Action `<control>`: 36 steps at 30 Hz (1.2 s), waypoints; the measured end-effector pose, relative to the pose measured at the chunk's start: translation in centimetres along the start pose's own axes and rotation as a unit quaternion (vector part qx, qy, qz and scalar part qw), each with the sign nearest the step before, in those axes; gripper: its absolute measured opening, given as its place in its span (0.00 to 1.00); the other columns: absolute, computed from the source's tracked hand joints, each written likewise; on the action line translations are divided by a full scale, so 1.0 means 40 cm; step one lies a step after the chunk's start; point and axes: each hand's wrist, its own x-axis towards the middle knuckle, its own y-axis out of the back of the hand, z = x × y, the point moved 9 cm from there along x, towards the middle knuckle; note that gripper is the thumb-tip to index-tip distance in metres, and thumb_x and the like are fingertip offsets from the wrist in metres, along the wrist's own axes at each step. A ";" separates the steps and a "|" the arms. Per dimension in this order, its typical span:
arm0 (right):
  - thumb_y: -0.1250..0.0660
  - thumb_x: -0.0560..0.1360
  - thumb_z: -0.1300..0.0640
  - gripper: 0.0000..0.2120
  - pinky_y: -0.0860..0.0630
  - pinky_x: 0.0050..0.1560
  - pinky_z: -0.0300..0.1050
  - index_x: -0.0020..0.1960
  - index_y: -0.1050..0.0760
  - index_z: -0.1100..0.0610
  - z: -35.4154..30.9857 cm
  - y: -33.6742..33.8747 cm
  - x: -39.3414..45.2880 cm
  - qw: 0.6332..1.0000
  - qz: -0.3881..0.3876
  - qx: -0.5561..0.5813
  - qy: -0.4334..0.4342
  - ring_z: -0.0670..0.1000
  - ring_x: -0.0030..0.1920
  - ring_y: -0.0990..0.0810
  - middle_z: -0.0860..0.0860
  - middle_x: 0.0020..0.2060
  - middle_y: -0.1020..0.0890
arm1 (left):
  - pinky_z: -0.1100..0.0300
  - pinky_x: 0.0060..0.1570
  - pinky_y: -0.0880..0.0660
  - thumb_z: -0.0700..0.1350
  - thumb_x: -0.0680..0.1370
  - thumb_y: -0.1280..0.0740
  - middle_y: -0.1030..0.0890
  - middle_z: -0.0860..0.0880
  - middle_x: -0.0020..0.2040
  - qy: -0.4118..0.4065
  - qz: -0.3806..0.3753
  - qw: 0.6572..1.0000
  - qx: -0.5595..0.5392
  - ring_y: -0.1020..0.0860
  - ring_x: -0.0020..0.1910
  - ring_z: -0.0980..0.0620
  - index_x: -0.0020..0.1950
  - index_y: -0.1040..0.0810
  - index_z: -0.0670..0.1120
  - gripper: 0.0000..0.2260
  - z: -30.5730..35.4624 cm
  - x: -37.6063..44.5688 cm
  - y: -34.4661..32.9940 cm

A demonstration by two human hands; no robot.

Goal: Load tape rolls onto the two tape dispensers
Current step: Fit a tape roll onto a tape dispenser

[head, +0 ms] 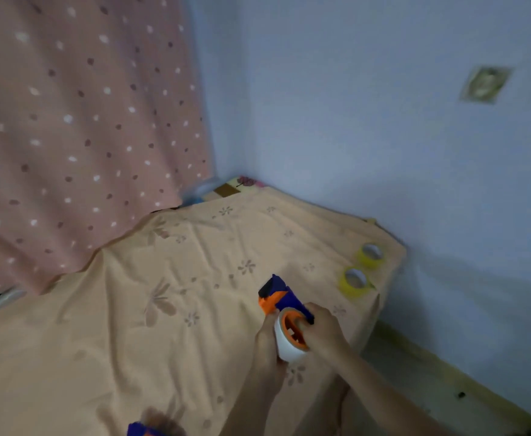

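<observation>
Item: tape dispenser (278,295), blue body with orange trim, held up just above the bed (132,309), at the lower middle of the view. A white tape roll (284,341) sits around its orange hub (294,330).

Handling, by judgement: the dispenser looks to be stiff, light plastic; best taken by the body or handle, well away from the cutter end, which would likely be sharp. The roll is light and rigid at its core, with smooth sides that could slip; a hold across the outer rim seems safest while it is pushed square onto the hub.

Left hand (267,350): fingers wrapped around the left side of the roll and the dispenser under it, closed on them.

Right hand (322,330): curled against the right side of the roll and the blue body, with a thumb or finger reaching onto the hub; the frame is blurred, so the exact finger is uncertain.

Also present: two yellow tape rolls (355,280) lying flat near the bed's far right edge, close together, well apart from the hands. A second blue dispenser (139,429) shows partly at the bottom edge.

Status, judged: roll seated or nearly seated on the first dispenser.
</observation>
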 end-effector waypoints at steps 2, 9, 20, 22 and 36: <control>0.35 0.77 0.54 0.05 0.32 0.33 0.32 0.41 0.26 0.49 0.038 0.106 0.042 1.000 0.021 0.015 -0.002 0.41 0.36 0.22 0.44 0.35 0.20 | 0.38 0.74 0.32 0.51 0.83 0.39 0.24 0.31 0.69 0.035 -0.014 0.999 -0.006 0.26 0.70 0.33 0.71 0.26 0.36 0.23 -0.003 0.017 -0.119; 0.34 0.77 0.56 0.06 0.30 0.29 0.26 0.43 0.24 0.47 0.100 0.405 0.156 0.997 0.064 0.040 0.022 0.36 0.34 0.21 0.43 0.34 0.19 | 0.38 0.71 0.31 0.52 0.83 0.38 0.18 0.33 0.59 -0.002 -0.067 0.998 0.012 0.21 0.60 0.35 0.71 0.24 0.37 0.23 -0.007 0.149 -0.421; 0.33 0.78 0.55 0.04 0.18 0.44 0.44 0.52 0.21 0.53 0.134 0.554 0.377 0.994 0.073 0.072 0.024 0.47 0.41 0.17 0.49 0.40 0.16 | 0.48 0.51 0.17 0.50 0.75 0.30 0.18 0.34 0.63 -0.024 -0.081 0.996 0.008 0.17 0.60 0.37 0.69 0.23 0.39 0.25 0.053 0.346 -0.591; 0.33 0.77 0.55 0.03 0.17 0.45 0.44 0.51 0.23 0.51 0.145 0.562 0.429 0.995 0.061 0.078 0.025 0.45 0.40 0.17 0.46 0.39 0.17 | 0.45 0.54 0.18 0.49 0.75 0.30 0.18 0.33 0.63 -0.026 -0.066 0.997 0.010 0.19 0.63 0.35 0.69 0.23 0.39 0.25 0.058 0.399 -0.605; 0.29 0.74 0.51 0.09 0.15 0.48 0.52 0.51 0.22 0.55 0.110 0.529 0.877 0.995 -0.101 0.002 -0.010 0.52 0.43 0.15 0.54 0.43 0.15 | 0.38 0.61 0.21 0.42 0.78 0.28 0.15 0.35 0.56 -0.096 0.050 0.994 -0.002 0.17 0.59 0.34 0.66 0.23 0.37 0.19 0.194 0.737 -0.583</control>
